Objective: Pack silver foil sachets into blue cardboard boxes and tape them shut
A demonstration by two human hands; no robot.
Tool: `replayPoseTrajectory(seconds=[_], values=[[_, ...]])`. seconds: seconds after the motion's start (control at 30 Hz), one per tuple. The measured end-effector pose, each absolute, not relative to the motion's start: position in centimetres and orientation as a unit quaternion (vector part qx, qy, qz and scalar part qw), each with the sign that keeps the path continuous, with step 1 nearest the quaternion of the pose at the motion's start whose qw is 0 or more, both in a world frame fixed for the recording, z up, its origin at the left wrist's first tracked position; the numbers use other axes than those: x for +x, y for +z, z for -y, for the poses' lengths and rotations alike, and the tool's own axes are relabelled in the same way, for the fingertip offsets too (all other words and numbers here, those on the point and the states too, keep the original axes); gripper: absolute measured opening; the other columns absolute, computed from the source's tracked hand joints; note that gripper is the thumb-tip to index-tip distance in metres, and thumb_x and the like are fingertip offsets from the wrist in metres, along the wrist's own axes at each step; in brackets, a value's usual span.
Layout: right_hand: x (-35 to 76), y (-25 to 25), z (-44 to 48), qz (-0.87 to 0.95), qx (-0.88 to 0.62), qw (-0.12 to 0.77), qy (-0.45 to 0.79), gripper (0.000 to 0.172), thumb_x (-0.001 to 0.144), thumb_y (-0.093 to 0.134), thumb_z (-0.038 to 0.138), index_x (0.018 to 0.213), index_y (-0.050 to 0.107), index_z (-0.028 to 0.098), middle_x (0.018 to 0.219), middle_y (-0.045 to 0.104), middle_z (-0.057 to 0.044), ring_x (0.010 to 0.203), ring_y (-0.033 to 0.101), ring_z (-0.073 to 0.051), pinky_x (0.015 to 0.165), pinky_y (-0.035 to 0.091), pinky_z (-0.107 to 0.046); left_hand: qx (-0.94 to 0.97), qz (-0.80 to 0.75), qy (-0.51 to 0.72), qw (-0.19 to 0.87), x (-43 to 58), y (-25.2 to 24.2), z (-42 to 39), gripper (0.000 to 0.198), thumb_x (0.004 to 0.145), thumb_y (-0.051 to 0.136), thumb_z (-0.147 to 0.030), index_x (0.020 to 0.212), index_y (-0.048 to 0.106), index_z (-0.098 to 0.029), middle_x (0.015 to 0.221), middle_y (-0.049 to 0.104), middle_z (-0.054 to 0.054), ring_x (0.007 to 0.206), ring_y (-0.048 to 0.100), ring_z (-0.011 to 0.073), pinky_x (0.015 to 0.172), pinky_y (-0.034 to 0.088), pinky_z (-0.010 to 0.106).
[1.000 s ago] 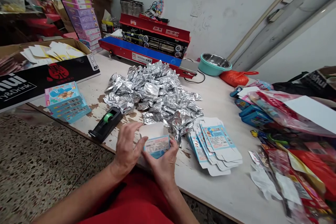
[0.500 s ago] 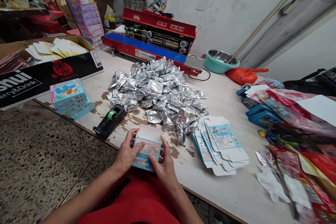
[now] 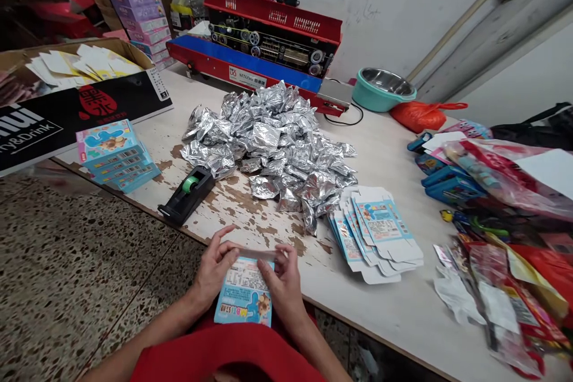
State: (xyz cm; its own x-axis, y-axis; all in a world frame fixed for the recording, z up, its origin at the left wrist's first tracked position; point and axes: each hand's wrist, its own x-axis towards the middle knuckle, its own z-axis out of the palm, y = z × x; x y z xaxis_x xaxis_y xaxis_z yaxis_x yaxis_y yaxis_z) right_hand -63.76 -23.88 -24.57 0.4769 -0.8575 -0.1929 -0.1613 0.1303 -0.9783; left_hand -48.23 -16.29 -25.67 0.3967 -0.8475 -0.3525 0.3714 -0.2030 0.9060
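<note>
Between my two hands is a small light-blue printed box [image 3: 245, 293], held close to my body at the table's front edge. My left hand [image 3: 213, 265] grips its upper left corner, thumb on the printed face. On the upper right, my right hand [image 3: 283, 279] pinches the box with thumb in front and fingers behind the top flap. Ahead lies a heap of silver foil packets [image 3: 273, 137]. To the right rests a pile of flat blue cartons [image 3: 380, 233]. A black tape dispenser [image 3: 190, 191] with green tape stands at the left.
Stacked blue boxes [image 3: 117, 152] stand at the left edge, beside a black carton [image 3: 85, 107] of cards. Behind the packets is a red sealing machine [image 3: 268, 42] with a blue belt. A turquoise basin [image 3: 384, 91], a red bag [image 3: 418, 116] and assorted packaging [image 3: 505, 286] occupy the right.
The box has come down and nearer to my body, showing more of its printed face. The white top flap, upright before, is now folded back. Both hands have shifted with it.
</note>
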Motion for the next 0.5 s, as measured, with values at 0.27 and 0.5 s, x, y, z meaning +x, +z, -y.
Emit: replayPoseTrajectory(seconds=[0.27, 0.5], values=[[-63.3, -23.2, 23.6, -0.422, -0.646, 0.577, -0.266, 0.025, 0.082, 0.064, 0.04, 0.095, 0.059, 0.019, 0.1, 0.059, -0.007, 0.081, 0.057, -0.017, 0.056, 0.046, -0.023, 0.534, 0.404, -0.629, 0.395, -45.6, -21.6, 18.3, 0.03, 0.078, 0.066, -0.037, 0.099, 0.072, -0.017, 0.099, 0.067, 0.005, 0.089, 0.058, 0.0186, 0.074, 0.044, 0.023], [-63.3, -21.6, 23.1, -0.336, -0.795, 0.436, -0.255, 0.02, 0.092, 0.051, 0.027, 0.098, 0.07, 0.029, 0.134, 0.035, -0.009, 0.121, 0.044, -0.023, 0.102, 0.04, -0.042, 0.538, 0.346, -0.648, 0.413, -44.3, -20.8, 19.3, 0.036, 0.08, 0.061, -0.041, 0.101, 0.069, -0.013, 0.086, 0.068, 0.005, 0.071, 0.056, 0.0143, 0.062, 0.04, 0.021]])
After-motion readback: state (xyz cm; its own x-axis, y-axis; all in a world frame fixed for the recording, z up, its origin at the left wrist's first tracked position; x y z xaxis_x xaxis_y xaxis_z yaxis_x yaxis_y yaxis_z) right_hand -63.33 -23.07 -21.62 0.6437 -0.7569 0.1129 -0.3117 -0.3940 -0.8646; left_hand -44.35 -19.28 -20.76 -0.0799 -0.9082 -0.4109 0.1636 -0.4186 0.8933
